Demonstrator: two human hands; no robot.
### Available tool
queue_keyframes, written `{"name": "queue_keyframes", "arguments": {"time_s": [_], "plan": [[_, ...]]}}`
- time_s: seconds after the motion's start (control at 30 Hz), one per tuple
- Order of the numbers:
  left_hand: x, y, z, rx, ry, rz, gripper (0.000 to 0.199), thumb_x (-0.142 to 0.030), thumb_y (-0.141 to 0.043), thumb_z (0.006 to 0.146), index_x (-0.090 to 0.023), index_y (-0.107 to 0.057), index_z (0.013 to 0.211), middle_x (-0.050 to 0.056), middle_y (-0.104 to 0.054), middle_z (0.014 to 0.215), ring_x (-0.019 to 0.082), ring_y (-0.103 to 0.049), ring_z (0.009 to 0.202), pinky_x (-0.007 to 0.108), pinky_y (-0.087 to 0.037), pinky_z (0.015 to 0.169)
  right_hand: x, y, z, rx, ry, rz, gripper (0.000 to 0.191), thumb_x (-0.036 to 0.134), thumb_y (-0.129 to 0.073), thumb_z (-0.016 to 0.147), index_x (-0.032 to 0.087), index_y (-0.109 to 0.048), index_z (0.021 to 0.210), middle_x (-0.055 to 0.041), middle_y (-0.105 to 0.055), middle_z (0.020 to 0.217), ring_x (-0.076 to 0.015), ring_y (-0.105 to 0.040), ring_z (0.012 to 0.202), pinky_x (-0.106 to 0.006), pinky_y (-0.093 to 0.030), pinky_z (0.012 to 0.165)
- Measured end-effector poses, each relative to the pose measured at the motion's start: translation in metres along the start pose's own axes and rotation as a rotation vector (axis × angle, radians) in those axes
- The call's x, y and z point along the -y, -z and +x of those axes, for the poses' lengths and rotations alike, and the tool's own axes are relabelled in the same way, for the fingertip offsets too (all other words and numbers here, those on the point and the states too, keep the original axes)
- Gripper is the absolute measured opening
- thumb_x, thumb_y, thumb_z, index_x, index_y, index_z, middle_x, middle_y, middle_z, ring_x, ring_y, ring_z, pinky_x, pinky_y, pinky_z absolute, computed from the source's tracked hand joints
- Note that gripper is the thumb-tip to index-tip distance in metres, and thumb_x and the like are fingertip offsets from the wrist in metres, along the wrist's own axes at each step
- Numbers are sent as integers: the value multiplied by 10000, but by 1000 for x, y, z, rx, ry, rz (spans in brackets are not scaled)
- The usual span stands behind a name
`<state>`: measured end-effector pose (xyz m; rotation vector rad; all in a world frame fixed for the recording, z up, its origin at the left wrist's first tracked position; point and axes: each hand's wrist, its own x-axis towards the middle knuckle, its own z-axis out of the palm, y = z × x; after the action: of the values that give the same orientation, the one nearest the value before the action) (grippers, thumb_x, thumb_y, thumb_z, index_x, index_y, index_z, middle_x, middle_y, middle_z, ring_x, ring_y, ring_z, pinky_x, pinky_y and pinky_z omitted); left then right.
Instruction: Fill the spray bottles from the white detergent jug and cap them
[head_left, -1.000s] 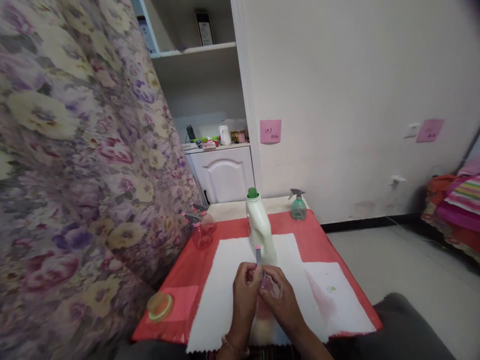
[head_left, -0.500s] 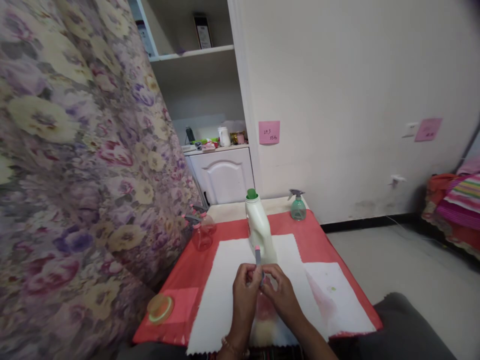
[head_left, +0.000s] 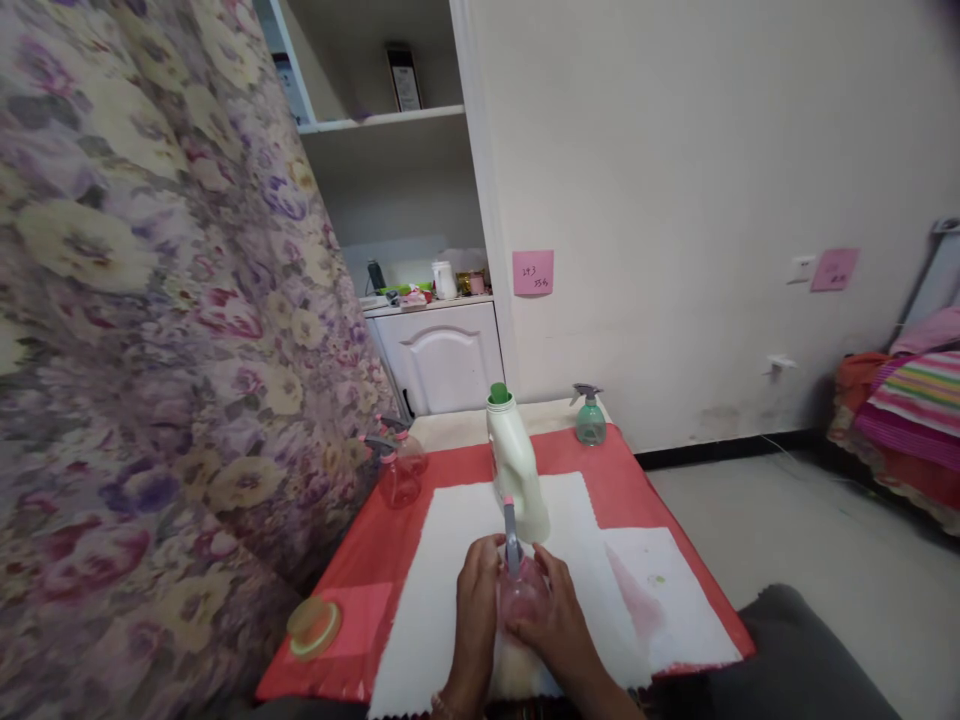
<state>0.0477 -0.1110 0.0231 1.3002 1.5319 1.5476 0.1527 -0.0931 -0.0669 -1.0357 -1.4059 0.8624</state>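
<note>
A small clear pink spray bottle (head_left: 523,595) with a grey trigger head and a pink nozzle tip stands near the table's front edge. My left hand (head_left: 477,598) curves round its left side. On the right side my right hand (head_left: 559,615) wraps it, thumb low across the front. Just behind stands a large pale green jug (head_left: 517,465), uncapped, with a green piece in its mouth. White cloth (head_left: 442,560) lies beneath them. Farther back are a green spray bottle (head_left: 591,423) on the right and pink spray bottles (head_left: 399,484) on the left.
A round yellowish lid-like item (head_left: 313,628) sits at the front left of the red tabletop (head_left: 360,570). A stained white sheet (head_left: 679,600) lies on the right. Floral curtain (head_left: 172,350) hangs close to the table's left side.
My hands have gone from pinching at the small bottle's grey head to lying round its body, farther apart. More of the trigger head and pink body now shows. The view has shifted slightly.
</note>
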Motion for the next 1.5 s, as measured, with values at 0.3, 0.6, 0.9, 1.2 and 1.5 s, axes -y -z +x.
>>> {"name": "queue_keyframes", "arguments": {"time_s": [0.3, 0.6, 0.9, 1.2, 1.5], "plan": [[55, 18, -9, 113, 122, 0, 582, -663, -490, 803, -164, -679, 1036, 118, -710, 1100, 281, -626, 1070, 422, -490, 955, -10, 8, 1, 81, 2, 101, 740, 237, -790, 530, 219, -569, 1237, -98, -655, 1170, -323, -614, 1104, -452, -489, 975], [58, 16, -41, 34, 4, 173, 379, -552, -510, 841, -212, -652, 929, 73, -697, 954, 251, -650, 911, 360, -535, 802, 13, 57, 33, 523, 19, 297, 627, 357, -719, 736, 232, -540, 1323, -86, -611, 1313, -286, -556, 1231, -467, -403, 1061], [92, 17, -29, 138, 10, 121, 456, -386, -567, 779, -182, -597, 1185, 141, -644, 1242, 281, -644, 1077, 430, -535, 912, -1, 38, -2, 152, 22, 86, 545, 345, -662, 805, 250, -509, 1320, -98, -574, 1318, -257, -548, 1234, -406, -454, 1049], [86, 24, -38, 164, -5, 212, 323, -403, -515, 845, -199, -648, 1057, 107, -709, 1066, 239, -691, 918, 365, -573, 805, -11, 44, 7, 245, 7, 115, 661, 309, -705, 738, 250, -473, 1353, -92, -564, 1359, -286, -532, 1261, -450, -432, 1062], [132, 55, 23, 51, -334, 1002, 436, -329, -448, 872, -168, -621, 1239, 152, -587, 1354, 336, -514, 1271, 527, -424, 1026, -28, 2, -12, -63, -8, -100, 987, 132, -763, 519, 274, -346, 1403, -110, -513, 1362, -370, -468, 1282, -530, -396, 1080]]}}
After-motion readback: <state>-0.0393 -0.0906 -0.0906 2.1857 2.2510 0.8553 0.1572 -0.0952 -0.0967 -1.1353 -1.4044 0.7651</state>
